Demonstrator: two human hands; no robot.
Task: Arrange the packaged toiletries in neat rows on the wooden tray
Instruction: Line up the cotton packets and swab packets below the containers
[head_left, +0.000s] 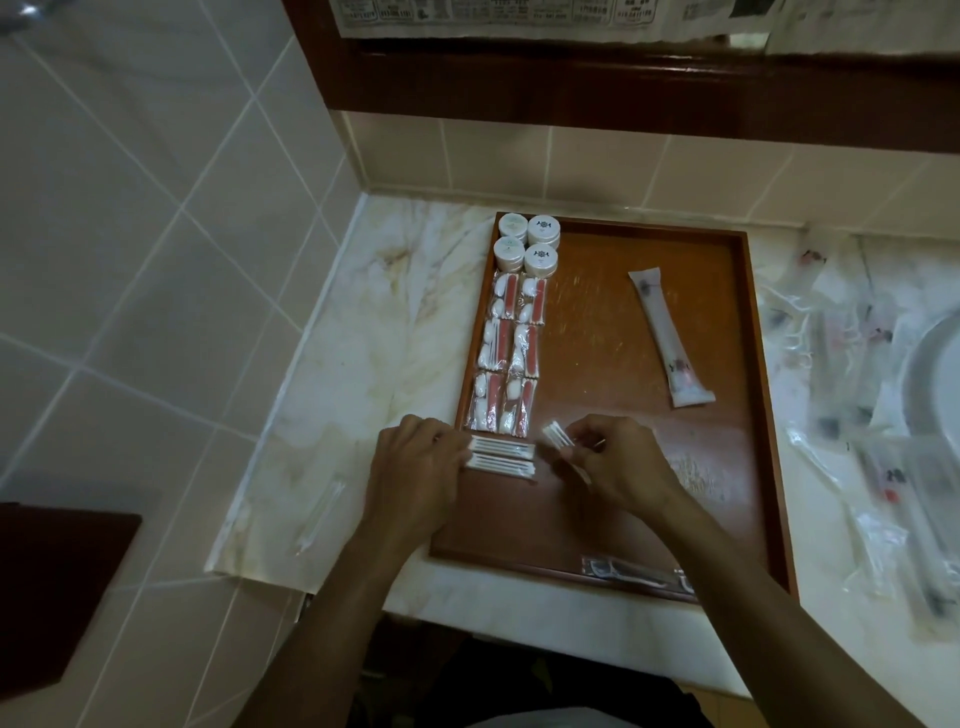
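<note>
Currently, the left hand (415, 467) is laid at the near left edge of the wooden tray (748, 364), its fingertips pressed against the left ends of two cotton-swab packets (501, 457) that lie side by side across the tray floor; whether the fingers are straight or curled cannot be told, since they are hidden beneath the back of the hand. Just to the right of those packets, the right hand (618, 462) is held low over the tray with its fingers curled and pinched on a third swab packet (558, 435), whose white tips stick out toward the left hand. The two hands are kept near each other but apart.

Directly beyond the left hand's fingertips, two columns of clear vanity packs (506, 353) with white and red contents are lined up along the tray's left wall, and beyond them four round white jars (527, 243) are set in a square at the far left corner. Far beyond the right hand, a long white sachet (667, 338) is lying at a slant on the bare tray floor. Near the right forearm, a dark flat packet (631, 571) rests at the tray's near edge.

To the left of the left hand, a single clear packet (319, 512) lies on the marble surface (363, 332). Well to the right of the right hand, a heap of loose clear packets (852, 415) is spread over the surface.
</note>
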